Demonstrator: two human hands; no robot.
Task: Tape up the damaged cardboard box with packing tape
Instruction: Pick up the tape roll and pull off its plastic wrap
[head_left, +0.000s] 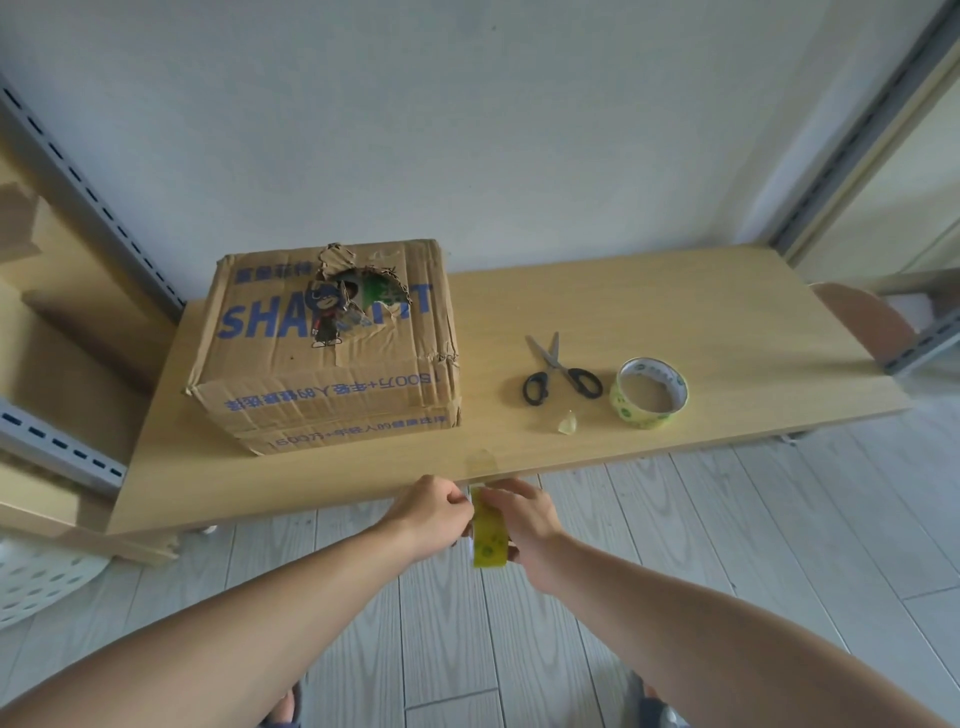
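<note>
Leftmost, the brown cardboard box (332, 358) with a ragged hole torn in its top sits on the pale wooden table (675, 312), well apart from the hands. The left hand (439, 512) and right hand (524, 525) both pinch a yellowish strip of packing tape (489, 540) below the table's front edge. Hanging loose, it could fold onto itself or cling to skin. Black-handled scissors (561, 371) lie farther right.

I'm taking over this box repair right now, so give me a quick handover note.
The left hand pinches the top of the yellow tape; the right hand grips it, off the near edge of the table.
The cardboard box sits on the table, the hole in its top uncovered. The scissors and a tape roll lie to its right.
Done: no tape on the hole. Left: cover it.
</note>
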